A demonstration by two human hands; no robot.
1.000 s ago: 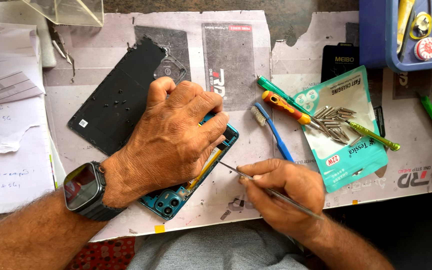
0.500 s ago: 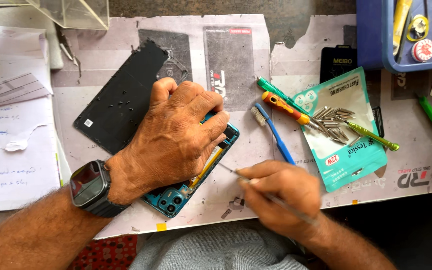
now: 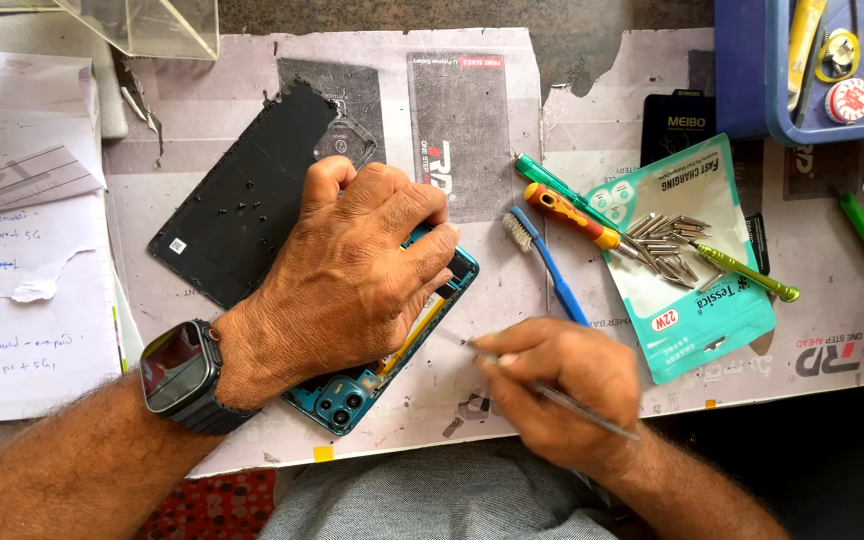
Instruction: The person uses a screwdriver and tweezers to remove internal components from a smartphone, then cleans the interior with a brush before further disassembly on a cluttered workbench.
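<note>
Head view: the opened teal phone (image 3: 352, 398) lies near the front edge of the tabletop (image 3: 592, 60), tilted, its camera cluster toward the front. The left hand (image 3: 352, 270) lies flat over it, fingers curled down and pressing on the phone, a smartwatch (image 3: 180, 372) on that wrist. Just to its right, the right hand (image 3: 562, 385) pinches thin metal tweezers (image 3: 552, 392) with closed fingers, the tip pointing at the phone's right edge. Behind the phone, toward the left, rests a black back panel (image 3: 242, 200). Right of the phone lie a blue brush (image 3: 549, 265), an orange-handled screwdriver (image 3: 577, 215) and a teal packet (image 3: 687, 260) carrying screwdriver bits (image 3: 667, 248). A blue tray (image 3: 742, 70) sits at the far right corner; handwritten papers (image 3: 22, 230) cover the left edge.
</note>
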